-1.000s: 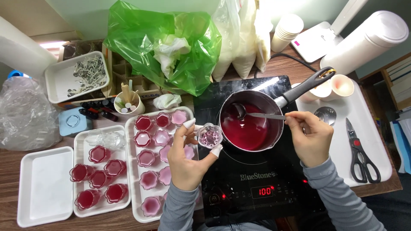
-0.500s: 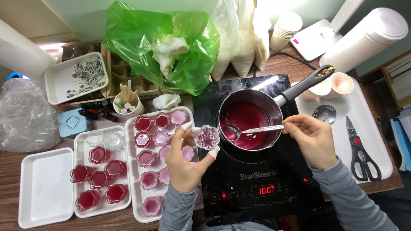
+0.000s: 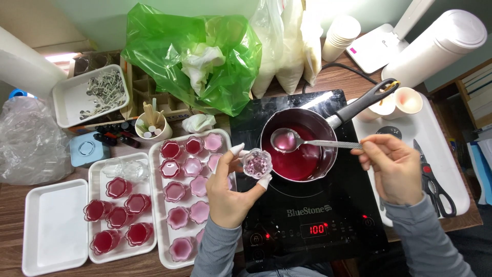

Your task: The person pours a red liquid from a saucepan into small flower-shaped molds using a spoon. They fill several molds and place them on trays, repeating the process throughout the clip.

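Because the black induction cooktop [image 3: 307,205] is the biggest thing before me, everything else is arranged around it: it sits near and centre, its red display lit, so the wax-like red liquid in the saucepan [image 3: 300,149] stays runny. That pan stands on the far part of the hob with its dark handle angled far right, clear of my arm. To the left lie the white trays: the middle tray [image 3: 156,205] carries flower-shaped cups of paler pink fill, the tray [image 3: 95,215] further left holds deeper red ones plus a couple of clear empties, and the leftmost tray [image 3: 51,231] is bare. They sit just beside the hob, so a filled cup has only a short way to go.

My right hand [image 3: 397,166] is closed in a pinch on the handle of a metal spoon [image 3: 287,139], kept level so its bowl, carrying a little red liquid, hangs over the pan and any drip falls back in. My left hand [image 3: 228,192] is half curled, thumb and fingertips gripping a small clear flower-shaped cup [image 3: 256,163] by its sides, leaving the mouth open upward. I hold it at the pan's near-left rim, close to the spoon.
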